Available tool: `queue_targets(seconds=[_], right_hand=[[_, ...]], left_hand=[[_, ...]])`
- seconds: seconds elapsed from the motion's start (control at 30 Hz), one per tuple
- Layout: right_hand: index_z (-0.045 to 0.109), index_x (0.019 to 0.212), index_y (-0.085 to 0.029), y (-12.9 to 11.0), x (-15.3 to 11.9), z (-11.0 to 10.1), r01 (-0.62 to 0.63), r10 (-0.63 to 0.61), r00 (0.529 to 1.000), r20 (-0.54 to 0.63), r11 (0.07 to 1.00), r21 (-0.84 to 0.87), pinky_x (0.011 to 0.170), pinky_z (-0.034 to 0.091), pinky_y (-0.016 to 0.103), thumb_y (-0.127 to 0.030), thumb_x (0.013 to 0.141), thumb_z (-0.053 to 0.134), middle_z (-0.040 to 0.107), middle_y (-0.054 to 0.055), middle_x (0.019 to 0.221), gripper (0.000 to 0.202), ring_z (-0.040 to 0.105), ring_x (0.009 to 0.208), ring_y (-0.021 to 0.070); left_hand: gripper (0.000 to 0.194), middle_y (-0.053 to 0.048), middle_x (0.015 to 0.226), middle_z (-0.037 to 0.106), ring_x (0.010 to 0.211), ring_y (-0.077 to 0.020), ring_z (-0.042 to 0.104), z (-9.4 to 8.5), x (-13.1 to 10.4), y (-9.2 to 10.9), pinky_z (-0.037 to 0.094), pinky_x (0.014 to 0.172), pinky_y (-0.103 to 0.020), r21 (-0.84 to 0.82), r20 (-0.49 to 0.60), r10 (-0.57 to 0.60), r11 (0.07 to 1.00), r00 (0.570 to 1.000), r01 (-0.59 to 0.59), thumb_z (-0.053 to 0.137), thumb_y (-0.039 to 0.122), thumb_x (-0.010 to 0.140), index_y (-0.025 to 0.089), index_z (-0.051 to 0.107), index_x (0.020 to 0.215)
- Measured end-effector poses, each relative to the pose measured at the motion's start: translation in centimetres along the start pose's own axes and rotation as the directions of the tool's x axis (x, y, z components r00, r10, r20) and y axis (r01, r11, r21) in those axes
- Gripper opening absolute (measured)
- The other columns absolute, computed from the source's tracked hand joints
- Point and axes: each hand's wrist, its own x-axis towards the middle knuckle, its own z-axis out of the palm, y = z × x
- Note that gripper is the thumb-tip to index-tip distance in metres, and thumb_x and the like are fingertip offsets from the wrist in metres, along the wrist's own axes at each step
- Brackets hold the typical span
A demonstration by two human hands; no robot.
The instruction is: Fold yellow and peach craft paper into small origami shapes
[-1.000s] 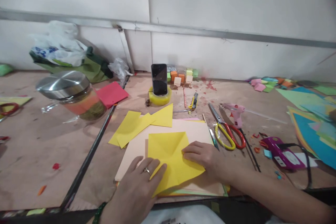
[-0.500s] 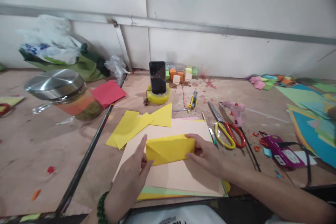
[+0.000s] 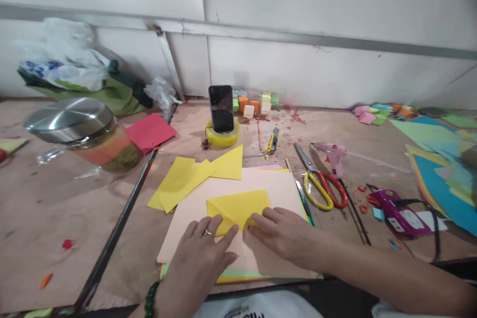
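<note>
A folded yellow paper [image 3: 238, 203] lies on a stack of pale peach sheets [image 3: 194, 248], with diagonal creases on it. My left hand [image 3: 204, 253] rests on its lower left part, fingers spread, a ring on one finger. My right hand [image 3: 281, 233] touches its lower right part with bent fingertips pressed together; whether they pinch the edge is unclear. More yellow pieces [image 3: 179, 181] and a yellow triangle [image 3: 229, 163] overlap the stack's upper left edge.
Scissors [image 3: 320, 184], a pink glue gun [image 3: 335, 156] and a purple device [image 3: 400, 213] lie to the right. A phone [image 3: 221, 108] leans in a yellow tape roll [image 3: 223, 136] behind. A glass jar [image 3: 97, 144] and red paper [image 3: 152, 131] are at left.
The yellow paper, before held up between both hands, now lies lower on the stack. Both hands have moved to its lower edge, and the left fingers have let go and spread.
</note>
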Motion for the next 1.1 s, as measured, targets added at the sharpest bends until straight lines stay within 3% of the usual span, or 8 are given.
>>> queue_targets(seconds=[0.27, 0.4, 0.5, 0.6, 0.7, 0.83, 0.93, 1.1], right_hand=[[0.065, 0.095, -0.01, 0.4, -3.6, 0.3, -0.08, 0.08, 0.997, -0.004, 0.996, 0.028, 0.059, 0.046, 0.035, -0.005, 0.085, 0.051, 0.061, 0.014, 0.099, 0.018, 0.048, 0.075, 0.0217], [0.065, 0.097, -0.009, 0.5, -3.9, 1.2, -0.129, 0.136, 0.989, -0.048, 0.983, 0.128, 0.065, 0.05, 0.034, -0.001, 0.085, 0.047, 0.062, 0.014, 0.099, 0.022, 0.05, 0.077, 0.0203], [0.065, 0.093, -0.01, 0.5, -3.5, 1.4, -0.159, 0.168, 0.985, -0.051, 0.976, 0.147, 0.065, 0.051, 0.033, 0.001, 0.085, 0.045, 0.064, 0.013, 0.096, 0.024, 0.053, 0.076, 0.02], [0.064, 0.088, -0.012, 0.4, -3.1, 1.1, -0.177, 0.188, 0.98, -0.063, 0.973, 0.149, 0.063, 0.053, 0.033, 0.002, 0.084, 0.043, 0.065, 0.012, 0.094, 0.026, 0.055, 0.075, 0.0196], [0.062, 0.091, -0.013, 0.1, -2.5, 0.3, -0.22, 0.245, 0.93, -0.274, 0.968, 0.119, 0.072, 0.055, 0.035, -0.002, 0.084, 0.045, 0.065, 0.014, 0.102, 0.022, 0.059, 0.087, 0.0213], [0.055, 0.119, -0.017, -0.4, -1.5, -1.2, -0.306, 0.238, 0.795, -0.558, 0.952, -0.031, 0.097, 0.046, 0.045, -0.016, 0.091, 0.053, 0.063, 0.014, 0.119, 0.028, 0.052, 0.118, 0.0252], [0.058, 0.114, -0.02, -0.6, -0.9, -1.6, -0.196, 0.151, 0.856, -0.495, 0.98, -0.04, 0.096, 0.046, 0.042, -0.014, 0.094, 0.047, 0.066, 0.011, 0.118, 0.024, 0.054, 0.117, 0.0232], [0.063, 0.094, -0.015, -0.3, -1.0, 0.2, -0.088, 0.128, 0.921, -0.367, 0.989, 0.123, 0.072, 0.054, 0.034, -0.01, 0.095, 0.04, 0.071, 0.011, 0.095, 0.023, 0.065, 0.084, 0.0194]], left_hand=[[0.028, -0.01, 0.116, 0.065, 0.099, -0.0275, 0.06, -1.4, -3.4, -3.9, 0.051, 0.079, -0.041, -0.05, -0.056, -0.005, 0.999, 0.998, 0.002, 0.049, 0.018, 0.089, 0.03, 0.071, 0.102], [0.033, -0.01, 0.121, 0.063, 0.102, -0.0256, 0.062, -0.9, -2.9, -4.0, 0.055, 0.081, -0.039, -0.294, 0.004, -0.214, 0.933, 0.977, 0.206, 0.053, 0.03, 0.089, 0.026, 0.062, 0.12], [0.06, -0.008, 0.103, 0.068, 0.08, -0.0195, 0.065, -0.3, -1.2, -3.5, 0.057, 0.07, -0.033, -0.469, 0.075, -0.408, 0.791, 0.91, 0.393, 0.058, 0.03, 0.084, 0.017, 0.041, 0.14], [0.065, 0.002, 0.078, 0.064, 0.064, -0.0144, 0.061, -0.2, 0.1, -2.7, 0.055, 0.061, -0.027, -0.593, 0.081, -0.475, 0.684, 0.876, 0.425, 0.052, 0.022, 0.084, 0.017, 0.031, 0.145], [0.043, 0.002, 0.073, 0.061, 0.064, -0.0147, 0.06, -1.0, 0.3, -1.5, 0.052, 0.061, -0.027, -0.526, -0.136, -0.359, 0.816, 0.923, 0.24, 0.047, 0.016, 0.089, 0.018, 0.048, 0.132], [0.031, -0.003, 0.074, 0.064, 0.067, -0.0179, 0.057, -2.8, -0.6, 0.5, 0.046, 0.066, -0.033, -0.129, -0.371, 0.06, 0.985, 0.927, -0.116, 0.045, 0.006, 0.09, 0.015, 0.06, 0.115], [0.03, -0.004, 0.075, 0.066, 0.066, -0.0186, 0.056, -3.4, -1.0, 1.7, 0.041, 0.065, -0.034, 0.023, -0.29, 0.221, 0.974, 0.931, -0.224, 0.046, 0.006, 0.089, 0.011, 0.06, 0.115], [0.027, -0.004, 0.094, 0.071, 0.085, -0.0213, 0.061, -3.1, -0.8, 1.2, 0.039, 0.085, -0.04, -0.016, -0.186, 0.127, 0.991, 0.974, -0.132, 0.053, 0.014, 0.086, 0.018, 0.063, 0.111]])
